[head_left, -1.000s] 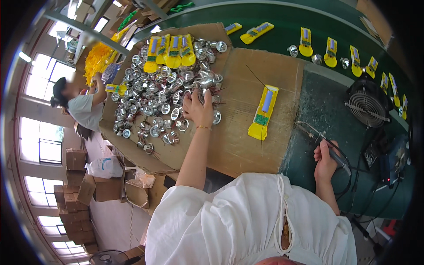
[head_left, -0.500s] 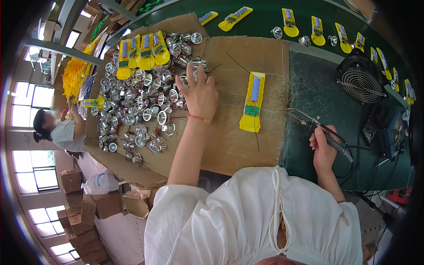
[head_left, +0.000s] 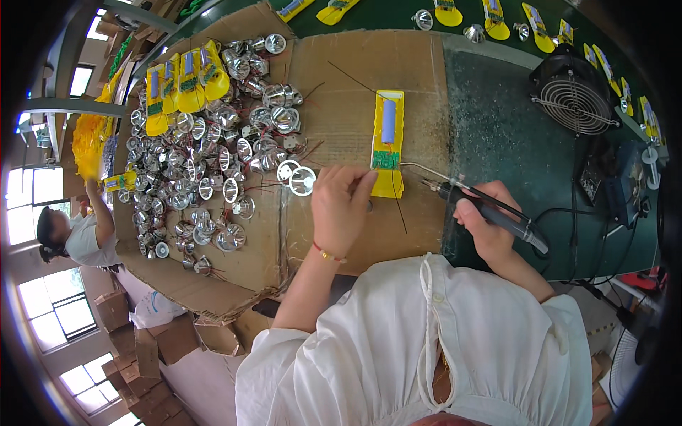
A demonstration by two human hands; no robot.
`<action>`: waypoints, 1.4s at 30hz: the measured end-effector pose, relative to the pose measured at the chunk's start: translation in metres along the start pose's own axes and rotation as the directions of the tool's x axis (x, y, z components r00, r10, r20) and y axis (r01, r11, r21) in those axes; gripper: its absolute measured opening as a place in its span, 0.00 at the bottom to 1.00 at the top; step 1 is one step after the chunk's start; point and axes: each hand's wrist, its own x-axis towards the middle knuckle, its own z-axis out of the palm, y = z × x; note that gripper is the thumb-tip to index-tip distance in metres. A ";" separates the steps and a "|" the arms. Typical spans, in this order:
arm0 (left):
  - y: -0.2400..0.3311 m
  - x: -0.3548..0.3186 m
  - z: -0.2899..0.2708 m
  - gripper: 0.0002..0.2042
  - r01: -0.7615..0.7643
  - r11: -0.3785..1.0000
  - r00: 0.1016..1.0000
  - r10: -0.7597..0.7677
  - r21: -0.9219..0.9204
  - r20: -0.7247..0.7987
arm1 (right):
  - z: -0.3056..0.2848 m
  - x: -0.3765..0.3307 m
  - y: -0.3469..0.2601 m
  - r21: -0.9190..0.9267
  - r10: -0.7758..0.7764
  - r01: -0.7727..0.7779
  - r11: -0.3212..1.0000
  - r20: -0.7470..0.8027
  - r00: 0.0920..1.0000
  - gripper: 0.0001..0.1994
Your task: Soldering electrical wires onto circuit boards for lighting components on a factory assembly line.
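Observation:
My right hand is closed round the dark handle of a soldering iron with a thin bent metal tube alongside. The tube's end is at the right edge of a green circuit board. That board sits in a yellow plastic casing with a blue cylindrical battery and black wires, lying on cardboard. My left hand is beside the board's left, thumb and fingers pinched together. What they pinch is hidden. Against its knuckles shows a silver reflector cup with a white rim; I cannot tell if it is held.
Many reflector cups with wires fill a cardboard tray at left, with several yellow casings on top. More casings line the far edge. A fan stands at right. Another person works at far left.
My left hand has moved from over the reflector pile to the casing and pinched shut. The right hand has brought the soldering iron left to the circuit board. The view has shifted.

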 end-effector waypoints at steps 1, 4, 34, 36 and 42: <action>-0.006 -0.002 0.006 0.04 0.047 0.998 0.999 -0.046 -0.048 0.019 | 0.004 0.001 0.002 -0.049 -0.046 0.047 0.998 0.029 0.999 0.09; -0.011 0.000 0.011 0.06 0.145 0.978 0.988 -0.134 -0.149 0.083 | 0.013 0.002 0.005 -0.050 -0.003 0.002 0.999 -0.022 1.000 0.08; -0.017 0.013 0.009 0.06 0.173 0.972 0.973 -0.144 -0.157 0.182 | 0.020 0.003 0.008 0.061 0.117 -0.113 0.992 -0.064 0.991 0.07; -0.016 0.014 0.009 0.07 0.216 0.959 0.960 -0.174 -0.184 0.219 | 0.019 0.003 0.008 0.056 0.110 -0.106 0.993 -0.068 0.992 0.07; -0.017 0.013 0.008 0.07 0.206 0.964 0.964 -0.171 -0.168 0.203 | 0.020 0.002 0.004 0.161 0.166 -0.151 0.975 -0.082 0.983 0.08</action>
